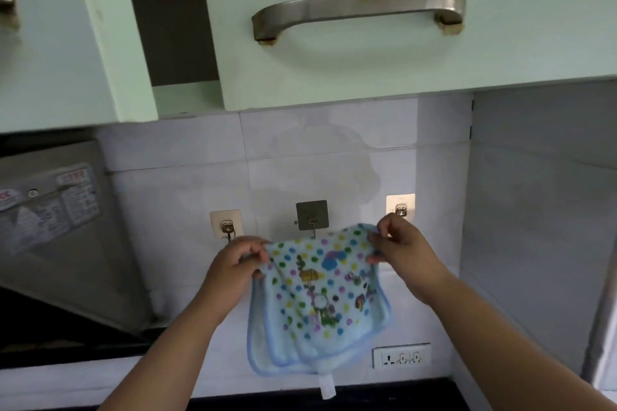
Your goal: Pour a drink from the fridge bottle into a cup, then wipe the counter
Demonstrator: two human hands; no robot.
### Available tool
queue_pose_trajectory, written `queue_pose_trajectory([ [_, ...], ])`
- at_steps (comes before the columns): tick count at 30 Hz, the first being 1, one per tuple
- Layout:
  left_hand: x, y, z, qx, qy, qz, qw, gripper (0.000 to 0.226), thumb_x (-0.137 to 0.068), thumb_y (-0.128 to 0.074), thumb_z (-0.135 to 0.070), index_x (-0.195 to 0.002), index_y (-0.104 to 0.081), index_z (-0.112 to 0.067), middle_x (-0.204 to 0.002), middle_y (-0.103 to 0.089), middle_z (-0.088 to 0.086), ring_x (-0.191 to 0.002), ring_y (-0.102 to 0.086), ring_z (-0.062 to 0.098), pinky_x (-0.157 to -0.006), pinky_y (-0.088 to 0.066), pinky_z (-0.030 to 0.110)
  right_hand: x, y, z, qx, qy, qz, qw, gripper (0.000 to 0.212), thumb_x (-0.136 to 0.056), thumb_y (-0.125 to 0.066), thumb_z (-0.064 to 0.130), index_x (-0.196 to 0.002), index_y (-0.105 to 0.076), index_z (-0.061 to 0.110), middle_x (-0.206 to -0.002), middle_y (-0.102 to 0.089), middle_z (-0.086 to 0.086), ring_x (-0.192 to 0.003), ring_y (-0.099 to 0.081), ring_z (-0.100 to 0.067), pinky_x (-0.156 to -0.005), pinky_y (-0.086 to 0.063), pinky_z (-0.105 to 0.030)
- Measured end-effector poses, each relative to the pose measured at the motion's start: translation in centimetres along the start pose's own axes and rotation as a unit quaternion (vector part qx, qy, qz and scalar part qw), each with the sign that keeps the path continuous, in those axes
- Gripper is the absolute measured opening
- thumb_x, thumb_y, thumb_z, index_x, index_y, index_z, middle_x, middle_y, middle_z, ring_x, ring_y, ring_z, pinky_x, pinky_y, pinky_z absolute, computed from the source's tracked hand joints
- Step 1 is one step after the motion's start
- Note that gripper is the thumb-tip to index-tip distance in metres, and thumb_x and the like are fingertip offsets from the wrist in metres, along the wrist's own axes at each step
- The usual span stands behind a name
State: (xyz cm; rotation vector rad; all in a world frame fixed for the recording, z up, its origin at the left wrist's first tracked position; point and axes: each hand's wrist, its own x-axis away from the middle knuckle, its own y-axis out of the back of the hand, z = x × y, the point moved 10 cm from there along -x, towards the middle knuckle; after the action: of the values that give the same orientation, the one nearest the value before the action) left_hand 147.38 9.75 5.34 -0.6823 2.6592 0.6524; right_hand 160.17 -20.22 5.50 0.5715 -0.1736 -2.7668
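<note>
Cloth [317, 297], pale blue with coloured dots, hangs spread against the tiled wall [187, 183], held up by both hands just below the middle wall hook [312, 220]. Left hand [245, 260] pinches its upper left edge with fingers closed on the fabric; right hand [397, 247] grips the upper right corner the same way. A white tag dangles from its lower hem above the dark desk [384, 397]. Two more hooks flank the middle one, and a socket plate [401, 355] sits lower right.

Pale blue polka-dot cloth [317, 297] hangs folded before the tiled wall, top corners pinched
</note>
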Motion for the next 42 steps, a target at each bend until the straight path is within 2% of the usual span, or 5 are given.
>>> queue_pose_trajectory([
  [6,-5.3,-2.3,-0.6,-0.260,-0.096,-0.075,0.958,0.049,-0.094,-0.050,0.014,-0.131,-0.070,-0.010,-0.135,-0.048,0.011,-0.120,-0.058,0.022,-0.107,-0.041,0.022,-5.3,-3.6,1.4,0.228,0.152,-0.047,0.961,0.037,-0.090,-0.062,-0.010,-0.120,-0.075,0.008,-0.124,-0.048,-0.004,-0.098,-0.060,-0.010,-0.088,-0.039,0.001],
  [11,-6.5,-7.2,2.6,-0.407,-0.027,0.031,0.913,0.032,-0.093,-0.056,0.000,-0.123,-0.068,-0.004,-0.131,-0.045,0.014,-0.108,-0.064,0.035,-0.096,-0.053,0.038,-5.8,-9.7,-7.2,0.495,0.028,0.122,0.860,0.038,-0.094,-0.060,0.011,-0.132,-0.055,0.008,-0.142,-0.044,-0.002,-0.102,-0.053,-0.030,-0.087,-0.049,-0.030],
  [18,-4.5,-10.7,7.8,-0.401,0.086,0.204,0.889,0.035,-0.104,-0.051,-0.018,-0.135,-0.065,-0.014,-0.141,-0.063,0.012,-0.125,-0.063,0.031,-0.104,-0.048,0.030,-4.9,-11.9,-9.0,0.452,-0.046,0.151,0.878,0.027,-0.102,-0.048,0.015,-0.122,-0.064,0.006,-0.125,-0.064,-0.014,-0.106,-0.057,-0.023,-0.095,-0.043,-0.023],
  [30,-2.5,-13.0,1.6,-0.173,0.057,0.137,0.974,0.064,-0.106,-0.049,-0.015,-0.163,-0.024,-0.029,-0.157,-0.047,-0.002,-0.139,-0.051,0.017,-0.115,-0.036,0.025,-1.6,-13.0,-3.7,0.307,-0.022,0.207,0.928,0.084,-0.101,-0.049,0.004,-0.166,-0.005,0.032,-0.157,-0.048,-0.011,-0.137,-0.054,-0.027,-0.107,-0.039,-0.025],
  [42,4.9,-7.0,-3.2,-0.165,0.016,0.113,0.980,0.050,-0.104,-0.056,-0.020,-0.153,-0.045,-0.024,-0.149,-0.053,-0.002,-0.135,-0.052,0.016,-0.097,-0.036,0.021,4.4,-7.4,0.8,0.296,-0.062,0.092,0.949,0.058,-0.100,-0.059,0.046,-0.154,-0.045,0.030,-0.157,-0.049,0.002,-0.134,-0.055,-0.019,-0.104,-0.045,-0.031],
])
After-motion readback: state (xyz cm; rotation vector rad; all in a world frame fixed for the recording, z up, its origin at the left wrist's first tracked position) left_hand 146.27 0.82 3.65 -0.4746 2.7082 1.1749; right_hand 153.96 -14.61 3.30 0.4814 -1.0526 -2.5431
